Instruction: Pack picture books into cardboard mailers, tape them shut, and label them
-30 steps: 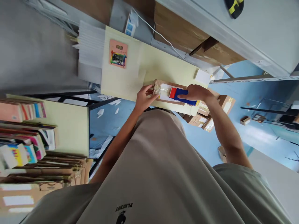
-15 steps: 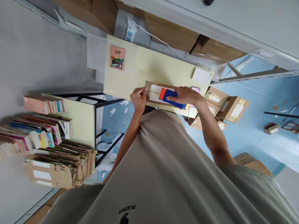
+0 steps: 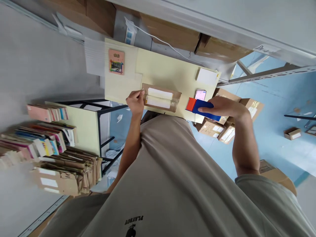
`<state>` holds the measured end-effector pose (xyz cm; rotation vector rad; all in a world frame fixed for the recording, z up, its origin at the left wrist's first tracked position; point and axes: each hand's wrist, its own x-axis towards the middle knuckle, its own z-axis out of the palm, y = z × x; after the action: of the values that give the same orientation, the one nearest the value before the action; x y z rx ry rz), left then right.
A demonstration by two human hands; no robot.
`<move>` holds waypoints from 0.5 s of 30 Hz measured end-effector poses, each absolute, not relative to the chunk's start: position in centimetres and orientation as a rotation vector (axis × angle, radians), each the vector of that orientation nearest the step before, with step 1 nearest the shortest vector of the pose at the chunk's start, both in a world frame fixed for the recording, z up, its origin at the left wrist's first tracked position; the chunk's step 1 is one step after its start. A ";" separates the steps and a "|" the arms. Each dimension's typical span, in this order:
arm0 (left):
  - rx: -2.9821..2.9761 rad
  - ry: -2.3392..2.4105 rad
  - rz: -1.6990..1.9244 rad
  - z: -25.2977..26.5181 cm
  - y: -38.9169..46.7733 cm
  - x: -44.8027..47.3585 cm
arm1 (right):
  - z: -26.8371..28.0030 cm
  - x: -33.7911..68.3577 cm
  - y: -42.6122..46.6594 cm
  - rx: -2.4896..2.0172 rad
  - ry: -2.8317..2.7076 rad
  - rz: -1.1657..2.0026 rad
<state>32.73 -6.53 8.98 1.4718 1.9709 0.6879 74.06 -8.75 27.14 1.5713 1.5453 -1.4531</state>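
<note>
A flat cardboard parcel (image 3: 175,103) with white labels lies on the pale yellow table (image 3: 163,69); a strip of clear tape runs along its middle. At its left end is my left hand (image 3: 135,101), fingers curled and pinched against the edge. My right hand (image 3: 223,107) is wrapped around a blue tape dispenser (image 3: 206,109) with a red front end. It is held right of the parcel, apart from it, over the table's right edge. Just behind the dispenser, a phone (image 3: 200,95) with a lit screen lies on the table.
A pink book (image 3: 117,62) lies at the table's left, and a white pad or box (image 3: 206,76) at its right. Books (image 3: 39,138) and folded cardboard (image 3: 66,176) are stacked on the left. Taped boxes (image 3: 211,127) stand beyond the right edge. A shelf (image 3: 247,23) spans the top.
My right hand has carried the tape dispenser rightward, off the parcel and past its right end. My left hand stays at the parcel's left end. The whole view has shifted slightly.
</note>
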 end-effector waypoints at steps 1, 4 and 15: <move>1.475 1.990 0.677 9.1 -6.5 32.6 | 26.7 74.4 -8.8 1.570 1.557 -1.446; 1.482 2.030 0.661 9.3 -6.4 32.2 | 25.4 74.8 -8.9 1.545 1.576 -1.434; 1.468 2.011 0.670 8.8 -5.8 32.0 | 20.6 67.9 -9.7 1.749 1.554 -1.083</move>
<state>31.96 -5.76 8.79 1.4678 2.0106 0.6698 67.90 -9.72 20.64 1.7486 1.5540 -1.0832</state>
